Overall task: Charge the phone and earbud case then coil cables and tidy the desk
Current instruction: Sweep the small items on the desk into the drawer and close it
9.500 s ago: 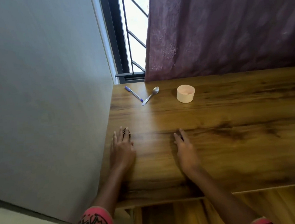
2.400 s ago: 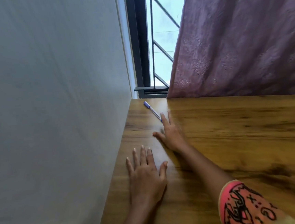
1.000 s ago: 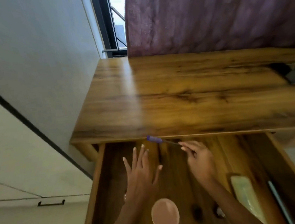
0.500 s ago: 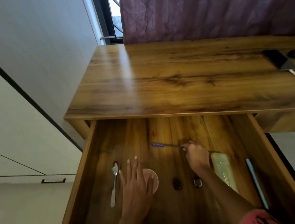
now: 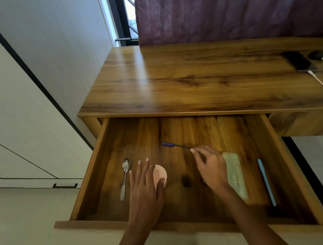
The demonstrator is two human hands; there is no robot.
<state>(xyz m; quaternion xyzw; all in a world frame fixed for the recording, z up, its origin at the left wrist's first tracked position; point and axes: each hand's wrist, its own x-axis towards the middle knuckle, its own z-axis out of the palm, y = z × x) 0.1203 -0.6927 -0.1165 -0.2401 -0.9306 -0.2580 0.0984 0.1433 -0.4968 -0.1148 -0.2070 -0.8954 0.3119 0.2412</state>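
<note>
a purple curtain (image 5: 225,9) hangs behind the wooden desk (image 5: 191,76), whose wide drawer (image 5: 94,167) stands pulled out toward the near side. the left hand (image 5: 145,188), fingers straight, is spread over a pink cup (image 5: 161,173), right of a spoon (image 5: 125,177). the right hand (image 5: 212,168), fingers loosely curled, reaches the near end of a purple pen (image 5: 168,144); whether it pinches it, i cannot tell. right of it lie a pale green case (image 5: 234,172) and a blue pen (image 5: 265,181). far right on the desk sit the phone (image 5: 297,60) and earbud case (image 5: 318,55), each with a white cable (image 5: 321,83).
</note>
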